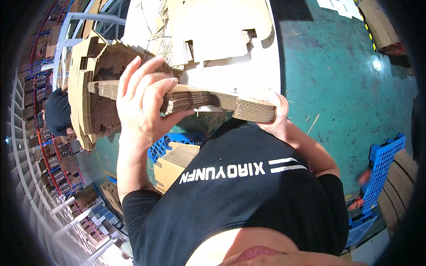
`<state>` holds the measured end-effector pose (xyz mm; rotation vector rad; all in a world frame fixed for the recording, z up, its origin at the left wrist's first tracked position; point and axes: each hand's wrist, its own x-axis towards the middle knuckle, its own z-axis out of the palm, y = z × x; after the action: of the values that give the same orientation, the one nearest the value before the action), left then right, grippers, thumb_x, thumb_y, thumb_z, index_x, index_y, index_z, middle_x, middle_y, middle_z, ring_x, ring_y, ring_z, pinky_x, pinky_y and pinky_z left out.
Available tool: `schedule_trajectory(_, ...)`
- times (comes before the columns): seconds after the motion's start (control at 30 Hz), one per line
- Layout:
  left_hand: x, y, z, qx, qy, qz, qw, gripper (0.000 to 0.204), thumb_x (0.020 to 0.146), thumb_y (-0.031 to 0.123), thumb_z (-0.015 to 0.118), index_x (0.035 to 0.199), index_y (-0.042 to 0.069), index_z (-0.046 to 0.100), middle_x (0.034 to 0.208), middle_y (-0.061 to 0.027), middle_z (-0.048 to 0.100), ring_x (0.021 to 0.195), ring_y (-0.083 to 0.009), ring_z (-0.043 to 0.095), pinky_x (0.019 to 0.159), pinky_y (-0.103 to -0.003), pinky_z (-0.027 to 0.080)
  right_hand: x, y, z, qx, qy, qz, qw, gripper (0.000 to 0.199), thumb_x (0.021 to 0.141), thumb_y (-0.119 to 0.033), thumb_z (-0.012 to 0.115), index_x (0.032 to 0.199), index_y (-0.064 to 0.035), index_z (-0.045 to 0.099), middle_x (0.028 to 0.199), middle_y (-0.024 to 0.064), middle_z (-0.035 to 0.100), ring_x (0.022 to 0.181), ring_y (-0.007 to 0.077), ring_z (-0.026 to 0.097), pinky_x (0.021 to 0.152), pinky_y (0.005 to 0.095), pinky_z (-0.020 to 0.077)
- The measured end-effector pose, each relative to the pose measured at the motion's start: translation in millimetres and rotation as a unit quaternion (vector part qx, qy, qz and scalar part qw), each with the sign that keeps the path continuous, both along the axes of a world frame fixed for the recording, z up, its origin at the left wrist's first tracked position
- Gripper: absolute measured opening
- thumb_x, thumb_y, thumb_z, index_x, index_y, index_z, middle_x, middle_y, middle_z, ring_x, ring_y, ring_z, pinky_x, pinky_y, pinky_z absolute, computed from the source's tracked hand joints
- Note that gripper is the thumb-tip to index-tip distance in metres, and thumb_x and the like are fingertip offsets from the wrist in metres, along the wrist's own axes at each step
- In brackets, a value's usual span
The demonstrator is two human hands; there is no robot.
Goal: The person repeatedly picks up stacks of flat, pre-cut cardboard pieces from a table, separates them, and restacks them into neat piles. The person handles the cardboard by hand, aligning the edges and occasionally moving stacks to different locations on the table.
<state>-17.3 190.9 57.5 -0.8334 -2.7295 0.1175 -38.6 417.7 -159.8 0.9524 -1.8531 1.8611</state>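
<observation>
A thick stack of die-cut corrugated cardboard sheets (255, 109) is held edge-on in front of my chest, above the near edge of the white table (264, 71). Around its left part, my left hand (142, 95) is closed, with the fingers over the top and the thumb underneath. My right hand (277, 115) grips the rounded right end; some of its fingers are hidden behind the cardboard. Beyond the held stack, more cut cardboard sheets (217, 26) lie piled on the table, brightly lit, with shredded cardboard scraps (162, 35) along their left side.
A tall, uneven cardboard pile (80, 97) stands to the left. Below the table are a blue plastic pallet (171, 141) and stacked cardboard (175, 162). Another blue pallet (384, 162) stands upright at right on the green floor (328, 88). A person in dark clothing (57, 111) is far left.
</observation>
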Motion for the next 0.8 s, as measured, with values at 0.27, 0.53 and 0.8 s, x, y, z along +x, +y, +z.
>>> schedule_trajectory(0.27, -1.5, -4.7, -24.1, 0.067, 0.130, 0.122, 0.982, 0.071, 0.057, 0.035, 0.089, 0.114, 0.004, 0.059, 0.097, -0.0102, 0.066, 0.081, -0.0227, 0.066, 0.070, -0.031, 0.054, 4.8, 5.4, 4.9, 0.067, 0.026, 0.041, 0.997, 0.057, 0.061, -0.018, 0.084, 0.106, 0.0028, 0.056, 0.089, 0.0172, 0.063, 0.079, 0.0310, 0.066, 0.070, 0.0376, 0.0529)
schedule_trajectory(0.53, -12.3, 2.8, -26.1, 0.065, 0.149, 0.223, 0.961, 0.066, 0.060, 0.033, 0.086, 0.117, 0.012, 0.059, 0.089, -0.0053, 0.061, 0.073, -0.0197, 0.063, 0.061, -0.030, 0.053, -55.5, 11.4, 37.0, 0.107, -0.334, 0.399, 0.847, 0.057, 0.079, -0.043, 0.063, 0.105, 0.0066, 0.060, 0.086, 0.0137, 0.064, 0.084, 0.0213, 0.062, 0.075, 0.0338, 0.0487)
schedule_trajectory(0.8, -10.4, 4.4, -24.5, 0.061, 0.120, 0.255, 0.958, 0.064, 0.063, 0.035, 0.085, 0.116, 0.013, 0.059, 0.089, -0.0046, 0.062, 0.075, -0.0206, 0.064, 0.063, -0.030, 0.053, -74.4, -79.0, 109.6, 0.470, -0.143, 0.353, 0.796, 0.064, 0.074, -0.046, 0.070, 0.105, 0.0080, 0.059, 0.079, 0.0176, 0.064, 0.074, 0.0289, 0.064, 0.068, 0.0377, 0.0507)
